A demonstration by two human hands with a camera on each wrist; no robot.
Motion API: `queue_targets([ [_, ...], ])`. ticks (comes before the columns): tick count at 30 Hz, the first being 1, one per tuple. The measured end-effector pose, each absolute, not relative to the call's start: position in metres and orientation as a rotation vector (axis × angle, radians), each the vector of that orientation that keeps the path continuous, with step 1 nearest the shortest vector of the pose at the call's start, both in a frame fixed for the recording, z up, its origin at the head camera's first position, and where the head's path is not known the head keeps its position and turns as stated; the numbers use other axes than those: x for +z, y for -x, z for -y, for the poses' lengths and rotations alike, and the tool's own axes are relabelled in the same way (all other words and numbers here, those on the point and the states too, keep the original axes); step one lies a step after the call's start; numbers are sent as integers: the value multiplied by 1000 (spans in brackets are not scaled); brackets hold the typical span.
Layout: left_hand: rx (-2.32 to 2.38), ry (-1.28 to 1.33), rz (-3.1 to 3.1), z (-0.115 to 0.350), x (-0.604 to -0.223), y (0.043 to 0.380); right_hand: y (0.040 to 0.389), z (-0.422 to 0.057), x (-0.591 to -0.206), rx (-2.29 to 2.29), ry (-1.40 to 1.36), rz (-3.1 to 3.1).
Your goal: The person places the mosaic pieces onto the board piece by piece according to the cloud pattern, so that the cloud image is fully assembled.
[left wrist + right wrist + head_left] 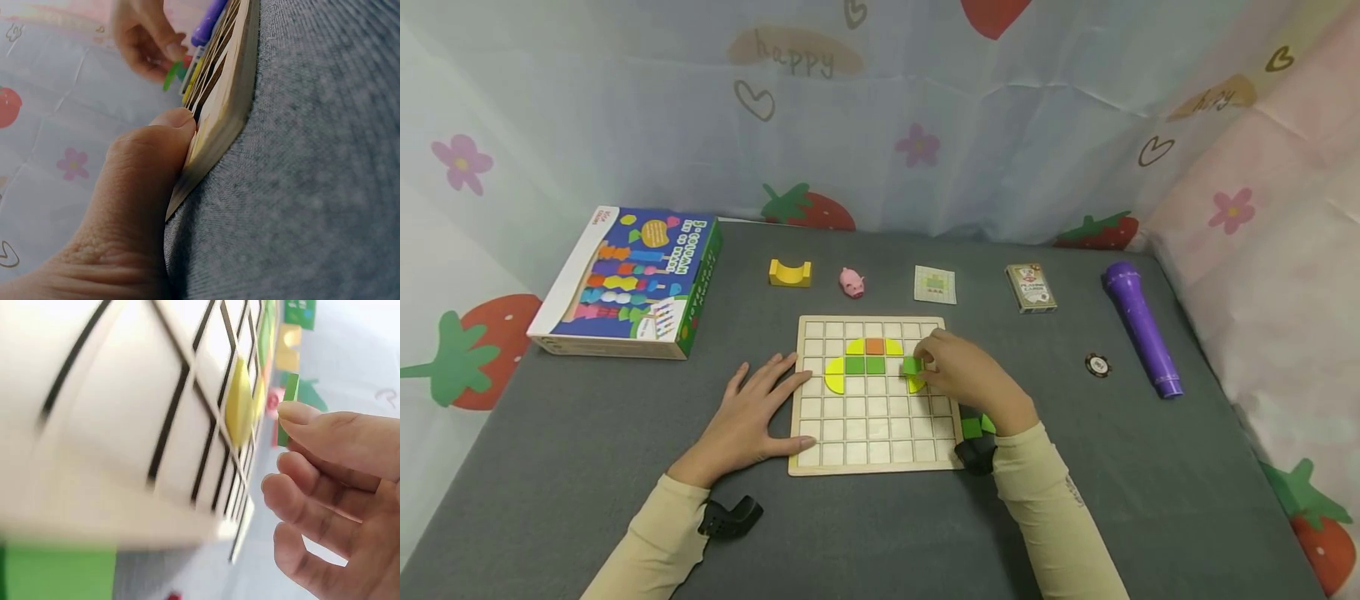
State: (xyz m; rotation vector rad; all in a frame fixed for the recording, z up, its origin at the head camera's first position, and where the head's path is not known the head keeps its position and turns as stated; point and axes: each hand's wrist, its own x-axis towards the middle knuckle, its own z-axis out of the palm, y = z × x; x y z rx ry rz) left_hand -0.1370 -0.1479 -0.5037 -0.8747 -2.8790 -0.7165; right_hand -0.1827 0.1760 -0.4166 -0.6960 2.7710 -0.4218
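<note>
A wooden grid board [857,429] lies on the grey table. My right hand [962,375] pinches a green square tile [289,394] between thumb and index finger, over the board's right part. Beneath that tile sits a yellow rounded tile [916,384], partly covered by the hand. An orange square tile [875,346] lies between two yellow quarter-round tiles [856,347] in the upper grid. Two green squares [854,365] fill the row below, with a yellow half-round tile [835,375] to their left. My left hand [756,408] rests with spread fingers on the board's left edge, its thumb on the rim.
Loose green tiles [972,428] lie beside the board's right edge, near my wrist. Behind the board are a yellow arch block [790,273], pink pig [852,282], pattern card [935,285] and playing-card box [1032,288]. A game box [632,283], round chip [1097,365] and purple microphone-shaped tube [1142,329] flank it.
</note>
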Motion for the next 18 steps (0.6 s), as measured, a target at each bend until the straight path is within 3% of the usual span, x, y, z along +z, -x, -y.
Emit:
queue_targets([
  [18, -723, 874, 2881, 148, -503, 137, 194, -152, -427, -440, 681, -2735],
])
